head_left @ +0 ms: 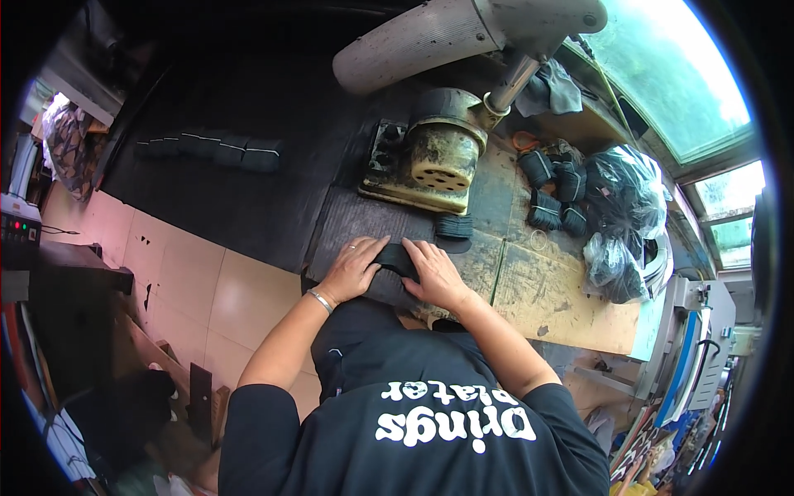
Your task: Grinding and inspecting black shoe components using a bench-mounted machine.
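Note:
Both hands meet over the near edge of the bench, just in front of a grimy, cream-coloured machine [447, 161]. Between them is a small, dark, curved piece [397, 260], perhaps a fabric or rubber pad; its exact kind does not show. My left hand [354, 269] grips its left end, with a ring and a bracelet visible. At the opposite end, my right hand [435, 275] has its fingers over the piece and its thumb on the near side. A stack of thin black pieces [454, 227] sits just beyond my right fingers, beside the machine's base.
A thick grey duct [413, 45] hangs above the machine. To the right lie bundles of black pieces [546, 208] and a clear plastic bag [622, 198] of dark items. Far left, a row of black pieces [207, 150] rests on the dark surface [240, 211].

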`<state>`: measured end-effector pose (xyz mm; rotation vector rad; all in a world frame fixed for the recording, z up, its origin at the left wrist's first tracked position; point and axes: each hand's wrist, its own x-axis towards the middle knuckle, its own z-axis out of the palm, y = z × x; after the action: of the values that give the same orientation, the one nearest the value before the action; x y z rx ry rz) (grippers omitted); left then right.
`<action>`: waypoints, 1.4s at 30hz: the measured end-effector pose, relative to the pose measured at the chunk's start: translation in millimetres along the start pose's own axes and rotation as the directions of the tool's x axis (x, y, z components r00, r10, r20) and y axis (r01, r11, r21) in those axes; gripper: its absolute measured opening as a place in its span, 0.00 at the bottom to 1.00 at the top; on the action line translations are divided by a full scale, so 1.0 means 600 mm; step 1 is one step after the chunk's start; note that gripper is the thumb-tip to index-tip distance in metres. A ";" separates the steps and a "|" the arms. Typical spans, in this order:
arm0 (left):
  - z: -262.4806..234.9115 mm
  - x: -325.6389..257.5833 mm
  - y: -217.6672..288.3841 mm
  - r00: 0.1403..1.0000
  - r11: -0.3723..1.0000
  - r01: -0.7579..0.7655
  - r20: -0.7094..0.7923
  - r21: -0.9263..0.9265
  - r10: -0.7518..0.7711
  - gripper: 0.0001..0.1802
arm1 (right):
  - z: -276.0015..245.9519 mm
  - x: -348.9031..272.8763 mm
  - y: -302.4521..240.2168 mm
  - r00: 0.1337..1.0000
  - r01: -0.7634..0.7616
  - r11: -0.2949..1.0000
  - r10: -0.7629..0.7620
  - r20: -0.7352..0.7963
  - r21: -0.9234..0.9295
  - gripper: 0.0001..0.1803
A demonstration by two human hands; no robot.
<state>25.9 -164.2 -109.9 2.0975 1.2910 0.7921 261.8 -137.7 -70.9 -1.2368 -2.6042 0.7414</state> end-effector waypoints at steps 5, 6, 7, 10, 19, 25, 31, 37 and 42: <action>0.006 -0.005 0.010 0.999 0.992 -0.033 -0.017 0.124 0.036 0.34 | 0.019 -0.015 -0.003 0.987 -0.030 0.993 0.048 -0.155 0.117 0.37; 0.011 -0.005 0.010 0.999 0.992 -0.032 -0.014 0.124 0.034 0.34 | 0.023 -0.016 0.000 0.978 -0.051 0.991 0.075 -0.195 0.125 0.34; 0.018 -0.006 0.008 0.999 0.985 -0.042 -0.020 0.170 0.046 0.35 | 0.027 -0.018 0.001 0.978 -0.051 0.990 0.076 -0.195 0.128 0.34; 0.040 -0.011 0.032 0.999 0.966 0.008 -0.036 0.260 0.002 0.36 | 0.034 -0.018 -0.002 0.965 -0.062 0.990 0.092 -0.245 0.127 0.31; 0.064 0.005 0.048 0.980 0.927 0.199 -0.033 0.317 -0.199 0.45 | -0.004 0.005 -0.013 0.957 -0.199 0.964 0.230 -0.174 0.178 0.27; 0.074 -0.005 0.038 0.960 0.962 0.267 -0.096 0.061 -0.261 0.45 | 0.025 -0.004 0.004 0.893 -0.289 0.834 0.412 -0.182 0.470 0.28; 0.061 -0.011 0.093 0.881 0.277 0.185 0.034 -0.943 -0.473 0.20 | 0.017 -0.015 -0.021 0.881 -0.150 0.507 0.458 -0.117 0.849 0.28; 0.073 -0.019 0.053 0.933 -0.006 0.182 0.174 -0.983 -0.314 0.15 | 0.005 -0.001 -0.042 0.898 -0.016 0.373 0.412 -0.150 0.928 0.28; 0.020 0.018 0.109 0.923 -0.035 0.096 0.102 -0.995 -0.371 0.13 | 0.000 0.010 -0.055 0.887 -0.007 0.212 0.452 -0.091 0.977 0.26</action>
<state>77.1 -181.7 -69.7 0.5149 0.6220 1.2486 235.3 -150.8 -54.5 -1.0972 -1.0715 1.6315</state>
